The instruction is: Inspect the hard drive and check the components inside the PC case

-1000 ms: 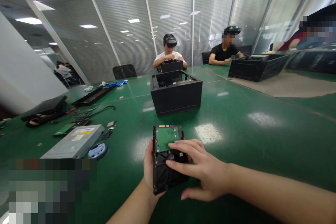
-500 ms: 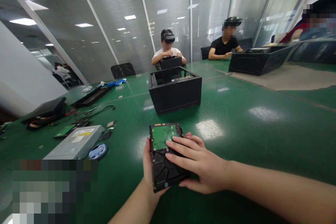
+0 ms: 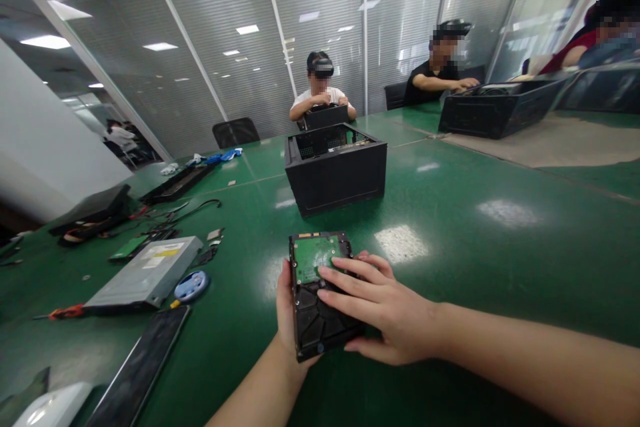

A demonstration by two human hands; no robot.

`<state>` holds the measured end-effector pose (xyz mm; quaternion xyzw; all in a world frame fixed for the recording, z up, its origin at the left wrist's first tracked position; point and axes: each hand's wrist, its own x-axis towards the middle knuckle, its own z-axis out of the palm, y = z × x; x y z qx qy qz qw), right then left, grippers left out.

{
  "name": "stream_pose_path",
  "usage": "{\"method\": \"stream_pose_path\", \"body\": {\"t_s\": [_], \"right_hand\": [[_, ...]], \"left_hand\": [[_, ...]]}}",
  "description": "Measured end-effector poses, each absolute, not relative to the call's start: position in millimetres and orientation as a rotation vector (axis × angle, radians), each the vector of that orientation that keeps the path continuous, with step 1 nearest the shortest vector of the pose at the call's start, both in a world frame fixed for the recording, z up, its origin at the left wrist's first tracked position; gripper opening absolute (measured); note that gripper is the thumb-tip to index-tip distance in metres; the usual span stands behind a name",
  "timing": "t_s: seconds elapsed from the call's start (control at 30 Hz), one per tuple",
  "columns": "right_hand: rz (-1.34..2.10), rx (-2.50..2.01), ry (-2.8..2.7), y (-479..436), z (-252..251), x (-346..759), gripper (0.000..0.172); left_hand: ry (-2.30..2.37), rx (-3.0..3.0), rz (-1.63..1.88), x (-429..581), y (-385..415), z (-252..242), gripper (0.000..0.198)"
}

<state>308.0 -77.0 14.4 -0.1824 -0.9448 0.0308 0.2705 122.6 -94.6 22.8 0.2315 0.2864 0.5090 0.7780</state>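
Note:
A hard drive (image 3: 325, 320) is held above the green table, its green circuit board facing up and its gold contacts at the far end. My left hand (image 3: 287, 310) cradles it from below, thumb along the left edge, the other fingers mostly hidden underneath. My right hand (image 3: 383, 303) lies over the right part of the drive, fingers stretched out and apart, fingertips touching the circuit board and the black casing. Beyond the hands a black computer case (image 3: 337, 177) stands with its top side uncovered.
At left on the table (image 3: 465, 253) lie an optical drive (image 3: 150, 270), a blue round object (image 3: 191, 285), an orange-handled screwdriver (image 3: 67, 311), a smartphone (image 3: 143, 367) and cables. Co-workers sit across, one by another computer case (image 3: 493, 112).
My hands and the hard drive keep nearly the same pose, with a slight shift of the view. The co-worker at right has moved a hand onto the computer case there.

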Motion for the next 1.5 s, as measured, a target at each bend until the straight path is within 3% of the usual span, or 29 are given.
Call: {"method": "stream_pose_path", "body": {"t_s": [0.3, 0.57, 0.93, 1.07, 1.5], "right_hand": [[0.054, -0.467, -2.531, -79, 16, 308, 0.067], [-0.059, -0.504, -2.54, -82, 15, 308, 0.057], [-0.155, -0.446, -2.48, -85, 16, 309, 0.054], [-0.142, -0.443, -2.485, -86, 16, 309, 0.055], [-0.133, -0.472, -2.495, -87, 18, 308, 0.06]], "left_hand": [[0.569, 0.502, 1.04, 120, -94, 19, 0.094], [0.215, 0.546, 0.963, 111, -91, 10, 0.08], [0.168, 0.569, 0.864, 107, -93, 10, 0.082], [0.134, 0.577, 0.903, 106, -92, 9, 0.07], [0.248, 0.558, 0.96, 106, -91, 13, 0.061]]}}
